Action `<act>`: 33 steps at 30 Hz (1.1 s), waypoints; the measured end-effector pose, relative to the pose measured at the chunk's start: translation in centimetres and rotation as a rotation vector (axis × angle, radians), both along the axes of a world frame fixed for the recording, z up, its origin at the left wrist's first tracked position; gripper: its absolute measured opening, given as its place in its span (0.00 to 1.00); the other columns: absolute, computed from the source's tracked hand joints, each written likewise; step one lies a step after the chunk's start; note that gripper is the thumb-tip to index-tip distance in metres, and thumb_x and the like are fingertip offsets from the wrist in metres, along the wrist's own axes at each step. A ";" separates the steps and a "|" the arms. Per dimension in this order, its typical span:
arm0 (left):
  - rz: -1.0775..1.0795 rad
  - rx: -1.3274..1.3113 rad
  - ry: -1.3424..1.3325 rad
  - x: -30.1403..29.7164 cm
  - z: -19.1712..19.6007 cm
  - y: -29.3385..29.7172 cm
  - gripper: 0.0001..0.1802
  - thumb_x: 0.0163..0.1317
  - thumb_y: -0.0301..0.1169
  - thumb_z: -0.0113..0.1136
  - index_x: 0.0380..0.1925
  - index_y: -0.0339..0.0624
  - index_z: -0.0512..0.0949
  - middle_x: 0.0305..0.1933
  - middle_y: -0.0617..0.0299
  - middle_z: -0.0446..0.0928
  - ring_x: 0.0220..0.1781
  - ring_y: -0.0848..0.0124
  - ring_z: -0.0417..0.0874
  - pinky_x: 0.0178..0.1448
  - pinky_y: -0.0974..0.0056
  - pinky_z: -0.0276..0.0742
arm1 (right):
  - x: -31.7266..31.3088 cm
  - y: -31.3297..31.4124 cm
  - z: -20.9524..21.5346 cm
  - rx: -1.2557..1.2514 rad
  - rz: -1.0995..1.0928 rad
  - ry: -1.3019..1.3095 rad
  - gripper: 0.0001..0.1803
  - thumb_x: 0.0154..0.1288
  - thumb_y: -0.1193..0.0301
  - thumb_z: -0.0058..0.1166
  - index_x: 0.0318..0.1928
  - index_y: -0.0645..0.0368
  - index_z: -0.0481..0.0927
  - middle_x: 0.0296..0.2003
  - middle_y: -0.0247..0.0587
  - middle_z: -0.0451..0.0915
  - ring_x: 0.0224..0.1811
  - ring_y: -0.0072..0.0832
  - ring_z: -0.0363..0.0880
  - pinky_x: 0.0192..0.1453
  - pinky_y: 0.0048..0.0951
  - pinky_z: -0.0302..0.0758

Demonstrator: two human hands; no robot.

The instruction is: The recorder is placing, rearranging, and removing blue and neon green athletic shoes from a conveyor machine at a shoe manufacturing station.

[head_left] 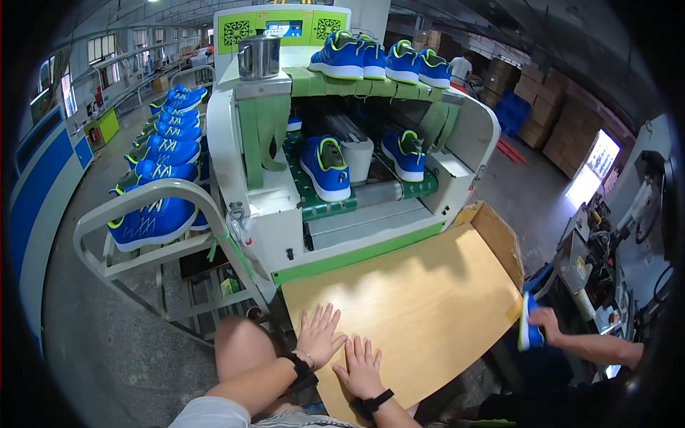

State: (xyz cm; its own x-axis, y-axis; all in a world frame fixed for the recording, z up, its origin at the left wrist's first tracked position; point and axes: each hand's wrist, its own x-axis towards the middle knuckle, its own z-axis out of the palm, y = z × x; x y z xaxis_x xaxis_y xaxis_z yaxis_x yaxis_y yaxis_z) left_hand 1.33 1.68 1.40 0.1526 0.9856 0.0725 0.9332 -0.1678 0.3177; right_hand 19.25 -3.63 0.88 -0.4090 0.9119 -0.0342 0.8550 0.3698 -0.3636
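Observation:
My left hand (320, 337) lies flat with its fingers spread on a tan board (421, 285) in front of the machine. Just right of it, my right hand (362, 369) rests palm down on the same board, fingers apart. Neither holds anything. Beyond the board, a blue sneaker (328, 178) with a white sole and yellow-green lining stands on the left green conveyor belt (328, 207). A similar sneaker (405, 158) stands on the right belt. More shoes show partly inside the machine's dark opening.
The white and green machine (257, 214) carries several blue sneakers (339, 57) and a metal mug (259, 57) on top. A wheeled rack (171, 189) of blue shoes stands left. At right, another person's hand (548, 327) holds a blue shoe (528, 324). Cartons (539, 103) stand behind.

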 end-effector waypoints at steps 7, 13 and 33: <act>-0.006 0.021 0.015 -0.2 -0.1 0.2 0.41 0.74 0.57 0.46 0.79 0.43 0.57 0.84 0.48 0.50 0.86 0.50 0.47 0.82 0.32 0.37 | 0.0 0.5 -0.1 0.011 0.016 -0.018 0.48 0.72 0.41 0.49 0.82 0.52 0.51 0.82 0.50 0.48 0.84 0.58 0.42 0.79 0.74 0.39; -0.020 0.014 -0.015 -0.2 0.1 -0.1 0.41 0.74 0.56 0.47 0.78 0.43 0.57 0.84 0.47 0.50 0.86 0.49 0.46 0.82 0.32 0.38 | 0.2 0.1 -0.2 0.014 0.001 0.002 0.48 0.71 0.42 0.52 0.81 0.52 0.53 0.81 0.51 0.49 0.84 0.57 0.43 0.78 0.74 0.41; -0.048 -0.077 0.008 -0.8 -1.1 0.6 0.44 0.73 0.59 0.46 0.79 0.44 0.55 0.85 0.46 0.46 0.86 0.45 0.45 0.79 0.25 0.37 | 7.7 18.9 4.4 0.168 -0.747 0.161 0.66 0.63 0.37 0.60 0.80 0.72 0.42 0.81 0.63 0.41 0.85 0.50 0.40 0.83 0.62 0.35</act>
